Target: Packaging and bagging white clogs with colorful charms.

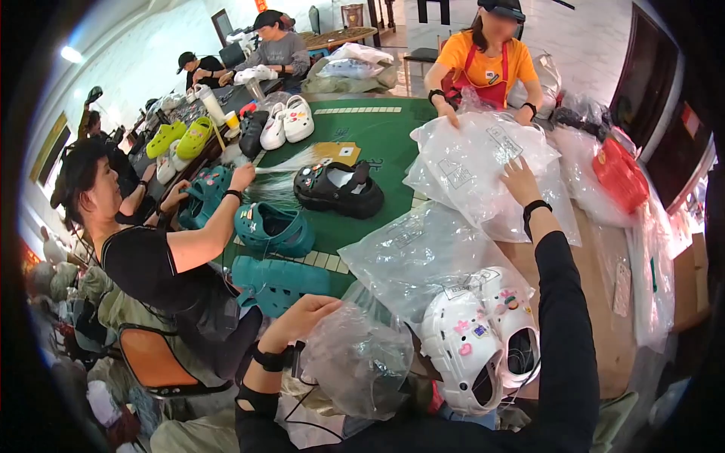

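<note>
My left hand (308,317) is closed at the top of a crumpled clear plastic bag (361,355) that hangs near my body. Out to the right, my right hand (519,183) lies with fingers spread on a stack of clear printed plastic bags (461,151). Another clear bag (423,253) lies flat between my arms. Just in front of me sits a pair of white clogs (462,340) with pink and other charms. Left of the bags are a teal clog (276,283) and another teal clog (273,228) with charms. A pair of black clogs (338,189) sits farther off.
A co-worker in black (140,219) at my left handles a teal clog (205,195). Across the green table (393,121), a co-worker in orange (491,64) touches the bag stack. A red plastic bundle (621,175) lies at right. White clogs (287,122) and lime clogs (181,140) stand farther off.
</note>
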Demonstrator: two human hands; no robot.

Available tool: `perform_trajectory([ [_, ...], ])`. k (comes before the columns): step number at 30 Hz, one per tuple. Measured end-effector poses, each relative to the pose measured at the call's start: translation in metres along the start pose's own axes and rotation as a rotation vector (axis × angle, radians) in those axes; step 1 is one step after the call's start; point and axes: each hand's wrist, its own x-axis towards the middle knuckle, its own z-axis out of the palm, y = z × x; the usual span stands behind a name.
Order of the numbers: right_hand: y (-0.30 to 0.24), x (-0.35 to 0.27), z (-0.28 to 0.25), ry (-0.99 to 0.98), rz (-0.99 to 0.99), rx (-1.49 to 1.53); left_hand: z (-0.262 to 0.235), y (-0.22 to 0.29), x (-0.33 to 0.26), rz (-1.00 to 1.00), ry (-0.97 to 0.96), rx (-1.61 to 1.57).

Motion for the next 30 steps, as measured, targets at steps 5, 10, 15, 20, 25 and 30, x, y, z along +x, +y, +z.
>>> perform_trajectory([
  [5, -0.018, 0.035, -0.035, 0.041, 0.099, -0.029, 0.019, 0.010, 0.019, 0.052, 0.190, 0.027],
  [10, -0.076, 0.134, -0.108, 0.125, 0.055, 0.350, 0.045, -0.027, 0.060, 0.294, 0.364, 0.392],
  [15, -0.168, 0.197, -0.156, 0.226, -0.075, 0.669, 0.064, -0.063, 0.078, 0.199, 0.189, 0.871],
  [20, -0.223, 0.238, -0.137, 0.090, -0.012, 0.874, 0.082, -0.078, 0.095, 0.170, 0.168, 1.050],
  [25, -0.247, 0.242, -0.109, -0.023, 0.067, 0.771, 0.085, -0.087, 0.102, 0.248, 0.229, 1.008],
  [30, -0.257, 0.252, -0.112, 0.028, 0.067, 0.472, 0.078, -0.088, 0.098, 0.319, 0.221, 0.963],
])
